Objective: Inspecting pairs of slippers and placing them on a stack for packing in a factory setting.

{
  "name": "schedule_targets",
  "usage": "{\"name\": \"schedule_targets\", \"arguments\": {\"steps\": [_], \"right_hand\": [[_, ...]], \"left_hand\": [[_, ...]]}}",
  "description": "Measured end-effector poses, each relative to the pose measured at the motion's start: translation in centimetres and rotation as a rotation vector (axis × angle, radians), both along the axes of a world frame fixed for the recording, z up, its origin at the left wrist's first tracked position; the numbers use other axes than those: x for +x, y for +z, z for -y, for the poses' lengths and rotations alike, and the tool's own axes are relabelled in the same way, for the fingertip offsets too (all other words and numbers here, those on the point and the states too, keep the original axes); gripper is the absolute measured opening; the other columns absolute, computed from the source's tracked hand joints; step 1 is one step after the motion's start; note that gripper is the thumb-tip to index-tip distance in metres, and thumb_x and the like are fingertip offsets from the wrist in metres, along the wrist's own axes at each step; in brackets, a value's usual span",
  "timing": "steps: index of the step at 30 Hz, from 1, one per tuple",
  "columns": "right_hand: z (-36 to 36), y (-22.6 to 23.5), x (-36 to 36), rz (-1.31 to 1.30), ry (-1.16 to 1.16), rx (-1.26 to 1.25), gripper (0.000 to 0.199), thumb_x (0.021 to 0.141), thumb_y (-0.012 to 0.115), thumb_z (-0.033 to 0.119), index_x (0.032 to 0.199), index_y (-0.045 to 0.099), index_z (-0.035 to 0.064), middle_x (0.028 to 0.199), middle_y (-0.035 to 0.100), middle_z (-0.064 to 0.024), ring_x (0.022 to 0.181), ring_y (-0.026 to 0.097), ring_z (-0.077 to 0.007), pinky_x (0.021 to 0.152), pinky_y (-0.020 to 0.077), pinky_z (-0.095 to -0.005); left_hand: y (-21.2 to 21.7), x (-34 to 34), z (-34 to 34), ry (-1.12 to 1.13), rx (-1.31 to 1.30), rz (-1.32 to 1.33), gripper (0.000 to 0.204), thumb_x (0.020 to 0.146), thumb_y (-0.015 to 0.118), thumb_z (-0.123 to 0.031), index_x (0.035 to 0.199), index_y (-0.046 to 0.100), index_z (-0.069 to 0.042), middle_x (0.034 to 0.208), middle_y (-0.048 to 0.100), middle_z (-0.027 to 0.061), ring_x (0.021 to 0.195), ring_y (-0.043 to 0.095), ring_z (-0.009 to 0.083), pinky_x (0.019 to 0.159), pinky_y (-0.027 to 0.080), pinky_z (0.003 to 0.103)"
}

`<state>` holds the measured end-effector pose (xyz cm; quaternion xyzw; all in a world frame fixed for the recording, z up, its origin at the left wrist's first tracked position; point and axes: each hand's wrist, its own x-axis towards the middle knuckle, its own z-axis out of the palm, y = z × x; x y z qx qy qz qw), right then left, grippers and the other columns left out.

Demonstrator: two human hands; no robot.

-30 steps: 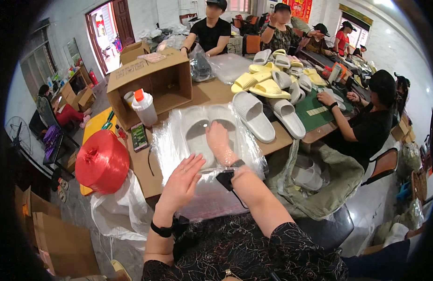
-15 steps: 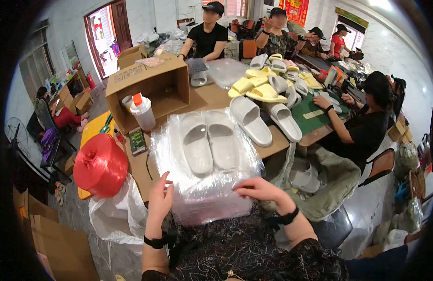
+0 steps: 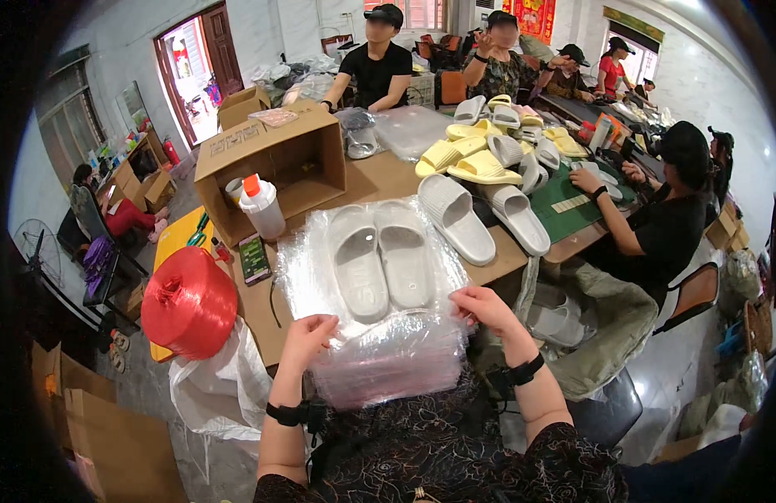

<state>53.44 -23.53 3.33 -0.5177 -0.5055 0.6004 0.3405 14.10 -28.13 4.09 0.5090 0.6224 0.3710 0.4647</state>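
A pair of light grey slide slippers (image 3: 362, 272) lies side by side, toes toward me, on a stack of clear plastic bags (image 3: 388, 365) at the table's near edge. Whether the pair is inside the top bag or only on it, I cannot tell. At the stack's left side my left hand (image 3: 311, 339) pinches the edge of a plastic bag near the slipper toes. My right hand (image 3: 486, 312) pinches the plastic on the opposite side. Two larger grey slides (image 3: 457, 220) stand just right of the stack.
Left are a cardboard box (image 3: 270, 151), an orange-capped bottle (image 3: 260, 210), a phone (image 3: 254, 260) and a red twine roll (image 3: 189, 300). Yellow and grey slides (image 3: 484, 168) pile up at right. A co-worker (image 3: 677, 201) handles a slipper on a green mat (image 3: 564, 205); a sack (image 3: 606, 335) hangs below.
My right hand has moved outward and up to the bag's right edge. My left hand has shifted inward and lower, and its fingers have closed. The view has shifted slightly.
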Motion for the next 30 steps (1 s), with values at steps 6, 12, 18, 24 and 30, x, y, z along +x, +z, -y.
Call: {"name": "schedule_targets", "arguments": {"steps": [6, 12, 18, 24, 30], "right_hand": [[-0.4, -1.1, 0.5, 0.019, -0.071, -0.001, 0.028, 0.100, 0.067, 0.029, 0.107, 0.071, 0.0031, 0.090, 0.070, -0.0008, 0.073, 0.059, -0.0061, 0.059, 0.0457, -0.0229], [-0.8, 0.3, 0.8, -0.074, 0.045, -0.122, 0.031, 0.098, 0.068, 0.032, 0.109, 0.074, 0.0040, 0.089, 0.074, -0.0020, 0.063, 0.051, -0.0034, 0.052, 0.0394, -0.0217], [-1.8, 1.2, 0.5, 0.186, 0.069, 0.002, 0.024, 0.094, 0.068, 0.030, 0.097, 0.076, 0.0070, 0.088, 0.075, 0.0029, 0.062, 0.051, -0.0020, 0.053, 0.0375, -0.0194], [-2.0, 0.8, 1.6, 0.062, 0.044, -0.027, 0.024, 0.101, 0.062, 0.021, 0.108, 0.069, -0.0009, 0.097, 0.072, -0.0051, 0.077, 0.065, -0.0089, 0.057, 0.0490, -0.0229], [-1.7, 1.1, 0.5, 0.034, 0.001, -0.096, 0.032, 0.100, 0.067, 0.024, 0.117, 0.067, -0.0028, 0.093, 0.069, -0.0057, 0.079, 0.067, -0.0116, 0.067, 0.0559, -0.0256]], "left_hand": [[-1.0, -0.5, -0.1, -0.041, 0.023, 0.115, 0.024, 0.096, 0.070, -0.024, 0.098, 0.076, -0.001, 0.083, 0.073, 0.0015, 0.061, 0.057, 0.0060, 0.055, 0.043, 0.022], [-1.1, -0.8, -0.1, -0.017, -0.083, 0.200, 0.020, 0.098, 0.068, -0.020, 0.098, 0.073, 0.000, 0.087, 0.074, 0.0049, 0.053, 0.049, 0.0047, 0.051, 0.039, 0.022], [-1.0, -1.0, -0.1, 0.001, -0.123, 0.155, 0.021, 0.100, 0.066, -0.020, 0.104, 0.071, 0.000, 0.085, 0.073, 0.0039, 0.057, 0.054, 0.0061, 0.052, 0.042, 0.023], [-1.1, -1.6, 0.0, 0.014, -0.115, 0.222, 0.020, 0.103, 0.062, -0.019, 0.109, 0.067, -0.001, 0.102, 0.076, 0.0080, 0.078, 0.072, 0.0125, 0.064, 0.053, 0.022], [-0.9, -1.3, 0.0, -0.017, -0.035, 0.238, 0.018, 0.104, 0.061, -0.018, 0.108, 0.067, -0.002, 0.098, 0.076, 0.0081, 0.083, 0.073, 0.0133, 0.069, 0.055, 0.024]]}}
